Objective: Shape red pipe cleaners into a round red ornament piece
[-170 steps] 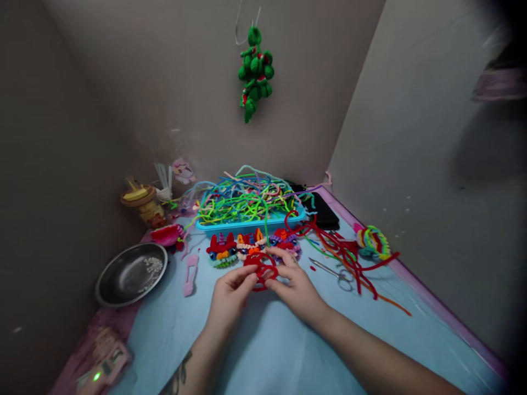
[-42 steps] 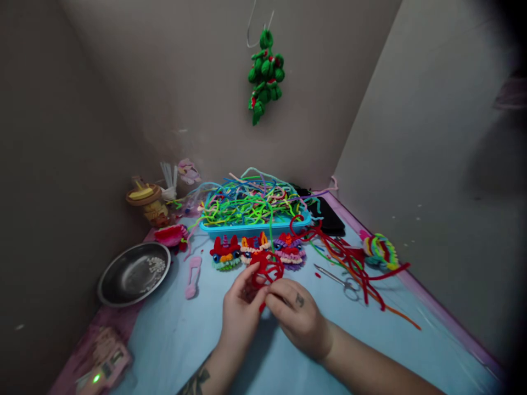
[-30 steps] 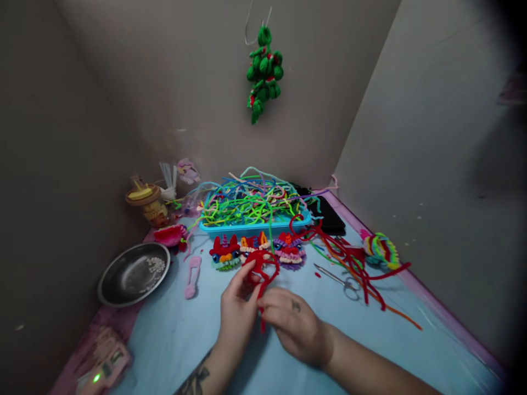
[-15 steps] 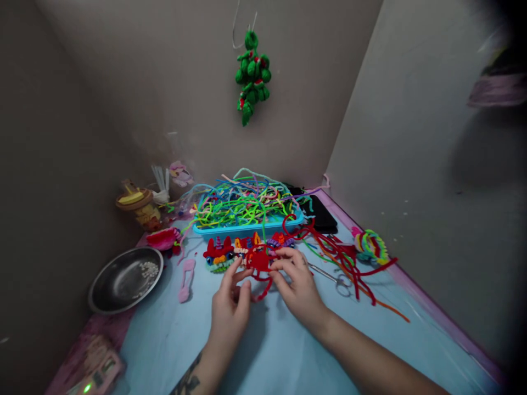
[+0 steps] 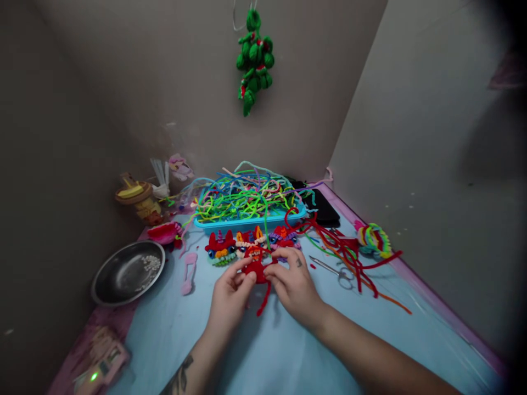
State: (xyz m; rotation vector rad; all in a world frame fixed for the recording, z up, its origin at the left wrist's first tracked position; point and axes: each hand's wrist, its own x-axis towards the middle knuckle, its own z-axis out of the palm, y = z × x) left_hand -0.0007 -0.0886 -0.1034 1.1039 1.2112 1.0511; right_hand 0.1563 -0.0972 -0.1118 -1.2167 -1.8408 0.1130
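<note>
Red coil (image 5: 256, 270) is held over the blue table (image 5: 313, 340), on the near side of the tray (image 5: 247, 224) and three toys (image 5: 221, 249). The left hand (image 5: 233, 288) pinches its left side between thumb and fingers; the right hand (image 5: 295, 282), just as close, nips its right edge, though blur hides how firmly. Between them, its loose tail (image 5: 264, 299) slants nearward, and leftward from the right fingertips.
</note>
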